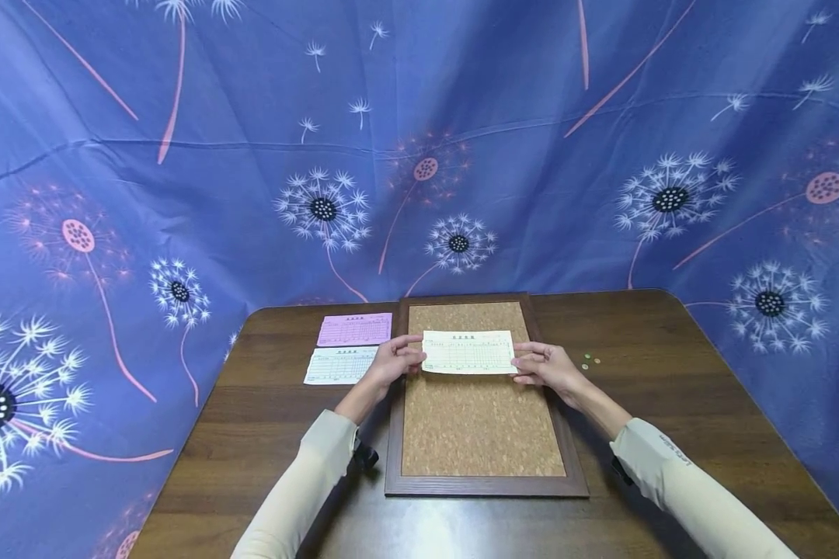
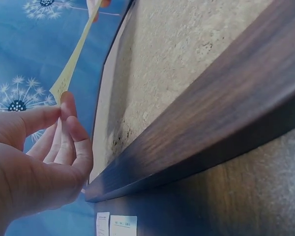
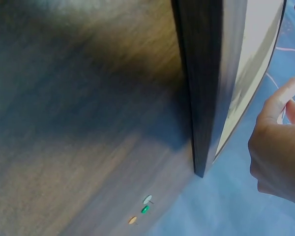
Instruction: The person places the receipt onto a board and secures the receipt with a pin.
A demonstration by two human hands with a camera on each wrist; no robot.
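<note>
A pale yellow printed form [image 1: 467,353] is held up over the upper part of a cork board [image 1: 482,427] with a dark wooden frame. My left hand [image 1: 396,361] pinches its left edge between thumb and fingers, as the left wrist view also shows at the form's corner [image 2: 64,83]. On the opposite edge, my right hand [image 1: 547,365] pinches the paper the same way. Seen from the right wrist, the right hand [image 3: 280,132] is partly cut off by the frame's edge. The form stands apart from the cork, slightly bowed.
Left of the board lie a pink form [image 1: 353,329] and, below it, a white form [image 1: 339,366]. Three thumbtacks [image 3: 145,209], white, green and orange, rest on the wooden table [image 1: 671,404] to the right. A blue dandelion-patterned cloth [image 1: 531,155] hangs behind.
</note>
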